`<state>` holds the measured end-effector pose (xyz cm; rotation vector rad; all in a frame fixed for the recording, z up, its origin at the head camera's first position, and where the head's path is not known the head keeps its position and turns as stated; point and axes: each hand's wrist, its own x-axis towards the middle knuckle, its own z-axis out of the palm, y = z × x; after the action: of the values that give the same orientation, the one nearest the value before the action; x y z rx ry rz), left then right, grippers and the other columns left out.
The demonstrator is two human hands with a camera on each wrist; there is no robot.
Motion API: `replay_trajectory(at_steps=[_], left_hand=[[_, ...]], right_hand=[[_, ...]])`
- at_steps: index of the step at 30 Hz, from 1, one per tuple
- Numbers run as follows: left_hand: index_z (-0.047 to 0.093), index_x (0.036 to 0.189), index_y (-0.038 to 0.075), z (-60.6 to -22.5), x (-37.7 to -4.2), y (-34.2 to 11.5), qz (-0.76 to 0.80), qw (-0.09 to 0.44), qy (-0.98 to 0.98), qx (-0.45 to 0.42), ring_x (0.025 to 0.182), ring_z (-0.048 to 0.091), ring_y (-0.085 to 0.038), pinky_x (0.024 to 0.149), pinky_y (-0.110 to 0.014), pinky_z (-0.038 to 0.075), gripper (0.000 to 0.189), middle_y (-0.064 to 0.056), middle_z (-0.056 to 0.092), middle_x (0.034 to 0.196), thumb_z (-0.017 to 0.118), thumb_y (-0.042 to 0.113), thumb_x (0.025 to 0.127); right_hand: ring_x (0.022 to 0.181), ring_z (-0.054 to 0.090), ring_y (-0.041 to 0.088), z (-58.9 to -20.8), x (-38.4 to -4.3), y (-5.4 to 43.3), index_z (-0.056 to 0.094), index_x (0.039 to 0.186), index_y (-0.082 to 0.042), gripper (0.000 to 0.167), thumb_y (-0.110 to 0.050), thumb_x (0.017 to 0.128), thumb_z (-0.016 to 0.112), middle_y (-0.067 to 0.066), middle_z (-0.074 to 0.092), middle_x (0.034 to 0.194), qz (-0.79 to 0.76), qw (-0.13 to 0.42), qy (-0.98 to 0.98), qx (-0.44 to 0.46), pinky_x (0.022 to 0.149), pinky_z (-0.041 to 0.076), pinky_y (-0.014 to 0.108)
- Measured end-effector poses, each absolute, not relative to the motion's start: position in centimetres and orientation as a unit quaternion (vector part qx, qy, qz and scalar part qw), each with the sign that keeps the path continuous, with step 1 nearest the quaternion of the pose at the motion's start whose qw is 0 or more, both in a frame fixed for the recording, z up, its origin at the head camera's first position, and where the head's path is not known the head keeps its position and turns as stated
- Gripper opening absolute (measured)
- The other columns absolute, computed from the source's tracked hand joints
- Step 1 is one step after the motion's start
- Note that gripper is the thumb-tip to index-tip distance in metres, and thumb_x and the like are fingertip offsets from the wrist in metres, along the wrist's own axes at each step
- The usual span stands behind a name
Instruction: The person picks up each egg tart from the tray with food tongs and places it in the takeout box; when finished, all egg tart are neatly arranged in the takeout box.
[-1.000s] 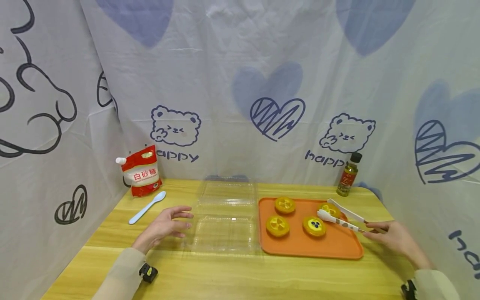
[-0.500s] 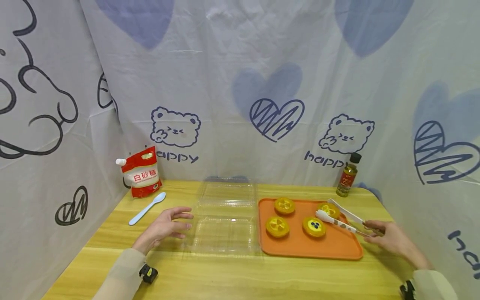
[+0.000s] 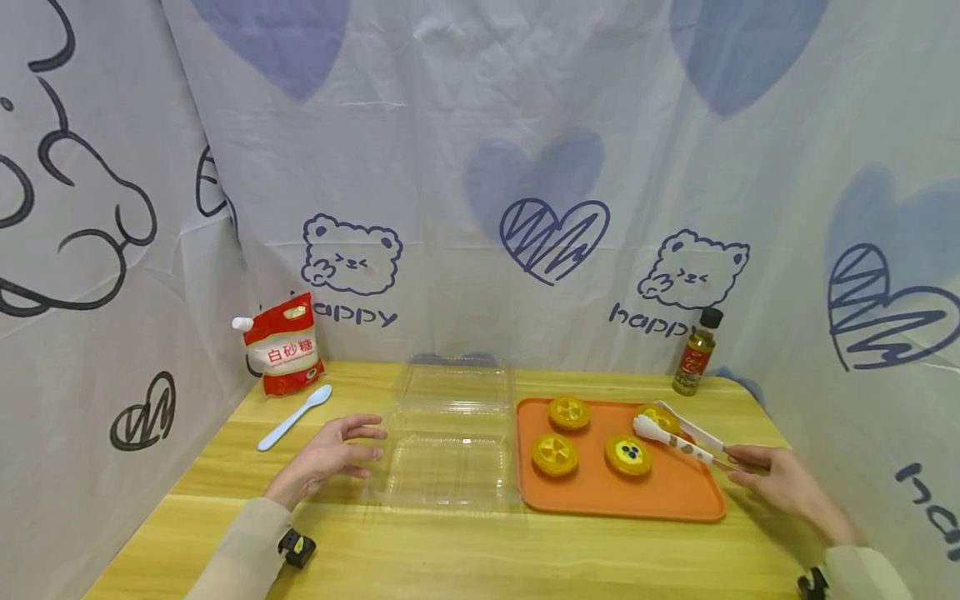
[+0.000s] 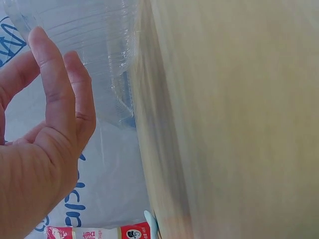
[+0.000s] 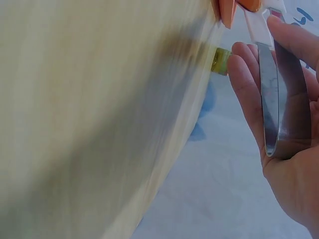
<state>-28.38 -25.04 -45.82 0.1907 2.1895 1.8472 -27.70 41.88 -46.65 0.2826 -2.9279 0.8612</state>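
My right hand (image 3: 780, 482) holds a pair of tongs (image 3: 690, 447) with white tips and a bent metal handle (image 5: 286, 114). The tongs' two tips stand on either side of an egg tart (image 3: 660, 418) at the back right of the orange tray (image 3: 600, 498); whether both touch it I cannot tell. A blueberry-topped tart (image 3: 628, 455) sits just in front. Over on the left, my left hand (image 3: 330, 454) is held beside a clear plastic clamshell box (image 3: 450, 467) with its lid raised. Its fingers are loosely bent, and contact with the box is unclear.
Two more tarts, one at the back (image 3: 569, 412) and one in front (image 3: 555, 455), lie on the tray's left half. A red sugar bag (image 3: 285, 343) and a light blue spoon (image 3: 295, 417) are at the left. An oil bottle (image 3: 694, 354) stands behind the tray.
The tongs and the right hand have shifted slightly, and the back right tart sits a little further left between the tips. The left hand stays in place.
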Motion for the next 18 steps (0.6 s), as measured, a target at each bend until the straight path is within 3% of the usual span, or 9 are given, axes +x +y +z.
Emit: replay_trajectory(at_steps=[4, 9, 13, 18], left_hand=[[0.03, 0.149, -0.005, -45.7, -28.3, -25.1, 0.64, 0.139, 0.752, 0.065, 0.104, 0.064, -0.031, 0.072, -0.035, 0.061, 0.069, -0.031, 0.041, 0.144, 0.065, 0.004, 0.091], [0.028, 0.15, -0.004, -45.6, -28.4, -25.1, 0.642, 0.143, 0.75, 0.064, 0.104, 0.063, -0.031, 0.073, -0.035, 0.061, 0.072, -0.032, 0.042, 0.143, 0.067, 0.006, 0.09], [0.03, 0.15, -0.002, -45.7, -28.4, -25.1, 0.644, 0.141, 0.75, 0.051, 0.099, 0.063, -0.028, 0.072, -0.034, 0.061, 0.073, -0.024, 0.053, 0.121, 0.068, 0.005, 0.088], [0.03, 0.151, 0.0, -46.0, -28.4, -25.2, 0.655, 0.147, 0.74, 0.04, 0.095, 0.063, -0.024, 0.069, -0.031, 0.06, 0.072, -0.009, 0.054, 0.103, 0.067, 0.002, 0.089]], right_hand=[[0.093, 0.068, 0.007, -46.4, -27.8, 41.5, 0.062, 0.126, 0.007, 0.048, -0.021, 0.089, 0.072, 0.023, 0.067, 0.119, 0.286, 0.032, -0.954, 0.083, 0.078, 0.058, 0.023], [0.106, 0.065, 0.023, -45.9, -27.9, 40.8, 0.064, 0.127, 0.001, 0.049, -0.031, 0.09, 0.071, 0.018, 0.068, 0.12, 0.259, 0.049, -0.961, 0.079, 0.078, 0.055, 0.019], [0.106, 0.067, 0.024, -45.4, -27.8, 39.9, 0.062, 0.129, 0.001, 0.053, -0.034, 0.091, 0.07, 0.017, 0.067, 0.122, 0.272, 0.048, -0.958, 0.08, 0.079, 0.057, 0.022], [0.111, 0.065, 0.029, -45.3, -27.7, 38.7, 0.059, 0.132, 0.004, 0.053, -0.03, 0.092, 0.068, 0.018, 0.065, 0.126, 0.29, 0.037, -0.952, 0.09, 0.089, 0.056, 0.037]])
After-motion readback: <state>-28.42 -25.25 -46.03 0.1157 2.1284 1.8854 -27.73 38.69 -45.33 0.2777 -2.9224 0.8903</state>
